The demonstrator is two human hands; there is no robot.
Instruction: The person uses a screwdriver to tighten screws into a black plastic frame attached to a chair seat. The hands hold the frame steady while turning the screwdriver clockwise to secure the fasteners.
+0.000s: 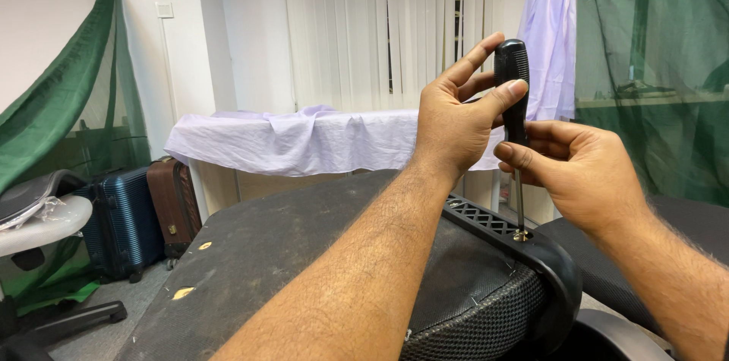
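Filling the near centre of the view is an overturned office chair (319, 255), its dark flat underside tilted toward the camera, with a mesh-covered cushion edge at the lower right and a black plastic bracket (524, 243) curving across it. Behind the chair, across the far middle of the room, stands a table draped in a pale lilac cloth (304, 137), backed by white vertical blinds (357, 27). Green netting (653, 72) hangs at the far right, and more of it falls down the far left wall. On the floor at the left stand a blue suitcase (118, 220) and, just beside it, a brown suitcase (173, 205).

Above the bracket, a screwdriver (515, 126) stands upright, its tip resting on a brass-coloured screw (521, 236) in the bracket. The left hand (456, 114) wraps the top of the black handle, thumb pressed against its side, fingers curled behind it. The right hand (581, 167) sits lower, just right of the tool, its thumb and fingertips pinching the bottom of the handle where the metal shaft begins. The two hands are close together, one above the other on the tool.
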